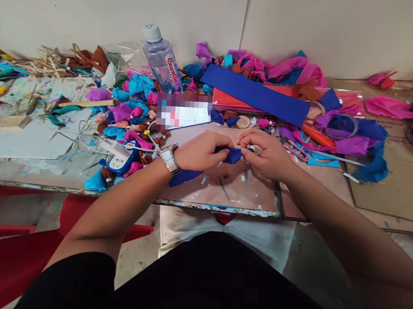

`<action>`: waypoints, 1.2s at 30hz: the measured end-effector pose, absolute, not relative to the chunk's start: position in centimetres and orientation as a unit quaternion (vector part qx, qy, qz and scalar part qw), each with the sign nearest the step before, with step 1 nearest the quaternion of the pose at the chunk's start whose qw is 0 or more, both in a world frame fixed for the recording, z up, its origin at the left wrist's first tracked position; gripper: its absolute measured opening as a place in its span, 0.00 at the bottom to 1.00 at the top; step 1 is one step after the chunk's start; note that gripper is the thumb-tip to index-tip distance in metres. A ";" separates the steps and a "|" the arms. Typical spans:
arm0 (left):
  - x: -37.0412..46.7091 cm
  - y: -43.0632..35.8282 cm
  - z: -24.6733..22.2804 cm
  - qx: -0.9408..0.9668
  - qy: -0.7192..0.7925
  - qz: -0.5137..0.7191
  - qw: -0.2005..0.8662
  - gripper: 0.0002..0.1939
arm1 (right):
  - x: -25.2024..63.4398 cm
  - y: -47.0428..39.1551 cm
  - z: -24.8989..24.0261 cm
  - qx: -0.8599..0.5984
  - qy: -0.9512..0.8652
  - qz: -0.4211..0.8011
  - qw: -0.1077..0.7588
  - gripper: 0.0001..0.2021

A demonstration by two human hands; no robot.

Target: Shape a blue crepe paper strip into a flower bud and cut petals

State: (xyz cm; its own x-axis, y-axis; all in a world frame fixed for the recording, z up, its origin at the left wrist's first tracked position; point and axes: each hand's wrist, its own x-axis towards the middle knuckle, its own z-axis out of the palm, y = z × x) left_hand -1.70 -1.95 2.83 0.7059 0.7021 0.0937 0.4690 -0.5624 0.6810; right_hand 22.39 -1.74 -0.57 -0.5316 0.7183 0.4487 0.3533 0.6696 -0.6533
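Note:
Between my two hands, just above the table's front part, is a small piece of dark blue crepe paper (pixel 233 156). My left hand (pixel 207 150), with a watch (pixel 170 158) on its wrist, pinches the left end of it between thumb and fingers. The thumb and forefinger of my right hand (pixel 264 153) are closed on its right end. Another blue paper piece (pixel 186 177) lies under my left wrist. A phone (pixel 186 116) with a lit screen lies behind my hands, and a tape roll (pixel 243 122) sits near it.
Bundles of coloured crepe paper (pixel 137 87) crowd the table's back. A water bottle (pixel 162 61) stands tilted there. A long blue paper strip (pixel 255 94) rests on red packets (pixel 227 99). To the right are scissors (pixel 295 149) and clear tape (pixel 341 127); a power socket (pixel 120 161) sits left.

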 end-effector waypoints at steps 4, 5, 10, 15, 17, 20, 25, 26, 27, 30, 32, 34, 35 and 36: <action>-2.1 -1.5 3.1 0.854 0.311 0.149 0.390 0.13 | 22.5 -1.9 -0.1 -0.309 -0.860 0.222 0.340 0.02; -2.1 -1.5 3.1 0.849 0.305 0.145 0.407 0.14 | 22.5 -1.9 0.0 -0.304 -0.867 0.213 0.331 0.02; -2.0 -1.2 2.8 0.839 0.299 0.148 0.430 0.17 | 22.4 -2.2 0.3 -0.289 -0.884 0.192 0.312 0.02; -2.3 -1.0 2.5 0.840 0.292 0.143 0.434 0.13 | 22.6 -2.3 0.1 -0.316 -0.867 0.201 0.330 0.02; -2.4 -1.0 2.5 0.845 0.283 0.135 0.433 0.12 | 22.6 -2.3 0.1 -0.335 -0.856 0.208 0.335 0.02; -2.6 -0.8 2.7 0.854 0.291 0.119 0.414 0.09 | 22.7 -2.4 0.4 -0.361 -0.846 0.212 0.330 0.01; -2.9 -0.5 2.8 0.827 0.308 0.079 0.463 0.14 | 23.0 -2.5 1.3 -0.418 -0.828 0.269 0.260 0.04; -3.0 -0.4 2.8 0.822 0.311 0.069 0.471 0.14 | 23.1 -2.5 1.5 -0.430 -0.821 0.289 0.241 0.05; -3.0 -0.4 2.9 0.821 0.313 0.061 0.474 0.14 | 23.1 -2.4 1.6 -0.435 -0.816 0.308 0.224 0.06; -3.0 -0.5 3.3 0.832 0.309 0.028 0.460 0.14 | 23.2 -2.3 1.9 -0.420 -0.813 0.360 0.183 0.08; -2.9 -0.6 3.4 0.840 0.298 0.008 0.453 0.14 | 23.1 -2.2 1.7 -0.403 -0.822 0.372 0.152 0.09; -2.8 -0.8 3.3 0.846 0.288 0.001 0.448 0.13 | 23.1 -2.1 1.4 -0.399 -0.834 0.361 0.125 0.09; -2.6 -0.8 3.2 0.850 0.285 0.004 0.444 0.12 | 23.1 -2.1 1.2 -0.397 -0.839 0.353 0.114 0.08; -2.5 -0.9 3.0 0.853 0.283 0.008 0.438 0.12 | 23.1 -2.2 1.0 -0.396 -0.843 0.348 0.106 0.08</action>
State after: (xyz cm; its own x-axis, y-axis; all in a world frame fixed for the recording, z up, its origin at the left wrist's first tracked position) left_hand -2.50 -0.89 2.98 0.8398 0.4895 -0.2346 0.4761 -0.4565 0.7516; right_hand 23.06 -2.18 0.99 -0.6648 0.7407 -0.0972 0.5939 0.4451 -0.6702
